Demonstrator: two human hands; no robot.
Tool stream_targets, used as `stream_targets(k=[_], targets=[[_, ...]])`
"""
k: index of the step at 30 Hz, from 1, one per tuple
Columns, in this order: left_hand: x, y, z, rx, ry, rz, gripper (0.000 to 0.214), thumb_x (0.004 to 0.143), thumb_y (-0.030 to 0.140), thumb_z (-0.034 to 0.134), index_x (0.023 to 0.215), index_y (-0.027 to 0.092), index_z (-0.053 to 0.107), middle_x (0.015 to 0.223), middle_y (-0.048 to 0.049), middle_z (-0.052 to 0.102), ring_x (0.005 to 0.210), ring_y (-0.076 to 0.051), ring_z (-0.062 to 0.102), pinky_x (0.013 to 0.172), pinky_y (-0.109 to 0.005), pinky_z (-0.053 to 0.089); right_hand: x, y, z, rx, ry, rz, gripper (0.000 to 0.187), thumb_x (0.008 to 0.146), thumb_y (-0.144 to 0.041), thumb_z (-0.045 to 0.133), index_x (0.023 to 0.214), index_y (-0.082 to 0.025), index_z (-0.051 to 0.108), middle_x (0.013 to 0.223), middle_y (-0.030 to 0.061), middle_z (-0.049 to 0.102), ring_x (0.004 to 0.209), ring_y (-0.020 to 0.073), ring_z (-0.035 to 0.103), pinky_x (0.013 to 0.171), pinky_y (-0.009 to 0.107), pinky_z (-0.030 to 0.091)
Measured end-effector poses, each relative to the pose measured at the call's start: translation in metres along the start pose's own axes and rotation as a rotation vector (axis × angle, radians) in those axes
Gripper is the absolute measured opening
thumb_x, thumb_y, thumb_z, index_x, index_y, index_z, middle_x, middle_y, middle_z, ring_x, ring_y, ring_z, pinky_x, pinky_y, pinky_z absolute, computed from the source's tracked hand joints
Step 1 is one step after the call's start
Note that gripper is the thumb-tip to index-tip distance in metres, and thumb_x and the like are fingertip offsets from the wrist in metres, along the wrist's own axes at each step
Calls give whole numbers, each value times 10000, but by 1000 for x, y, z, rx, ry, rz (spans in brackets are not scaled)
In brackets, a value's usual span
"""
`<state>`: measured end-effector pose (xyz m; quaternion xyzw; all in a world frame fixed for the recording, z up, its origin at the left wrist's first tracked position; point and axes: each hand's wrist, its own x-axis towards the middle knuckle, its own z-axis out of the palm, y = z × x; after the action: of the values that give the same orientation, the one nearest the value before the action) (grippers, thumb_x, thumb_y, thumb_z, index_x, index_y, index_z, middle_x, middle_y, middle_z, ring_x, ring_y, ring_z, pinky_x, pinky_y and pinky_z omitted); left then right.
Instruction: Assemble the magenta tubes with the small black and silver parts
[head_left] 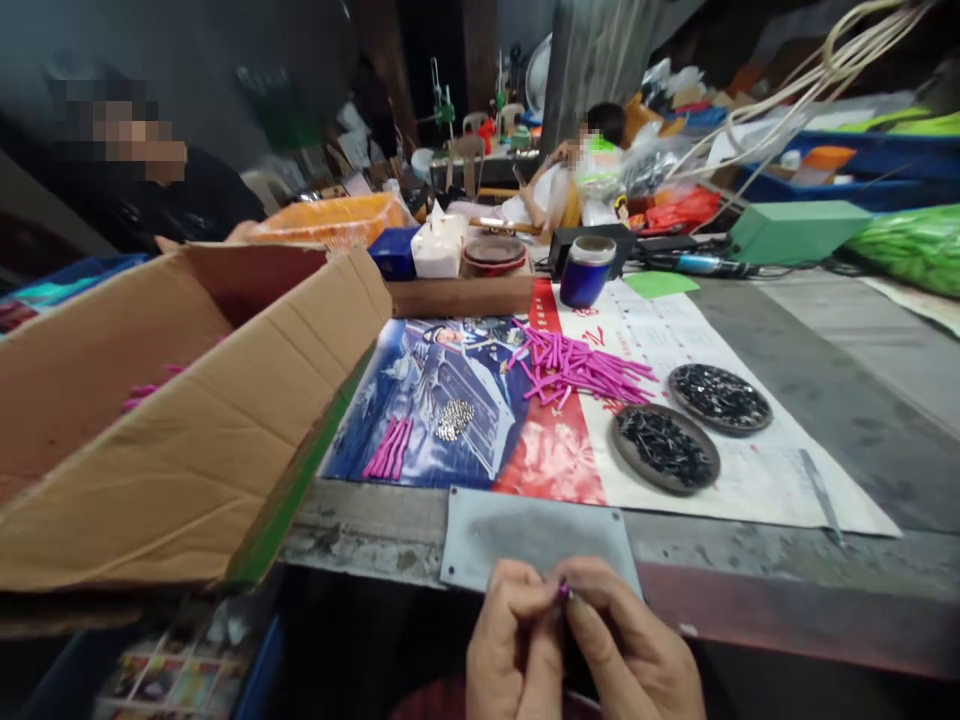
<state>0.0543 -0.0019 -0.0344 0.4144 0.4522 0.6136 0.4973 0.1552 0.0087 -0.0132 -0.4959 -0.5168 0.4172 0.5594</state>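
Note:
My left hand (510,645) and my right hand (634,650) meet at the bottom edge, just below the table's front. Both are closed in a pinch round one small pink tube (563,591), whose tip shows between the fingertips. On the poster ahead lie a heap of pink tubes (577,368), a small row of pink tubes (390,448) and a cluster of small silver pieces (455,418). Two round dark trays (665,448) (719,397) hold small black parts.
A large open cardboard box (187,410) fills the left side. A grey metal plate (536,535) lies at the table edge. A blue jar (587,270), a wooden tray (461,295) and a green box (795,230) stand behind. Other people sit at the far left and back.

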Motion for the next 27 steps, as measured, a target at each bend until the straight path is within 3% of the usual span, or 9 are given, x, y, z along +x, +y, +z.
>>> stream_targets(k=[3,7,22,27], targets=[[0,0,-3,37,-80,92,138,1017,254,543,947,223,657,895,-17,531,786,-139,547,712,-222,452,0,-2,-2,-18,17,-2,134,960,-289,620,876,-238,711,855,16,690,776,143,685,718,162,548],[6,0,-9,58,-189,115,176,1030,153,468,1028,244,618,945,-18,521,871,-152,570,791,-238,479,1,0,-1,-64,6,-30,81,941,-222,643,880,-237,695,868,13,681,793,145,675,720,175,556],[8,1,-13,-75,-151,-16,137,1014,161,522,967,243,622,911,4,524,827,-125,543,784,-197,494,9,3,7,-121,40,-95,124,903,-142,665,828,-237,695,818,-3,677,751,123,662,689,154,546],[10,-7,-12,-103,-105,-58,135,1014,193,531,926,213,631,869,-2,506,788,-134,517,734,-213,483,11,9,10,-94,-13,6,145,927,-198,659,783,-218,654,774,-6,629,715,129,628,664,180,529]])
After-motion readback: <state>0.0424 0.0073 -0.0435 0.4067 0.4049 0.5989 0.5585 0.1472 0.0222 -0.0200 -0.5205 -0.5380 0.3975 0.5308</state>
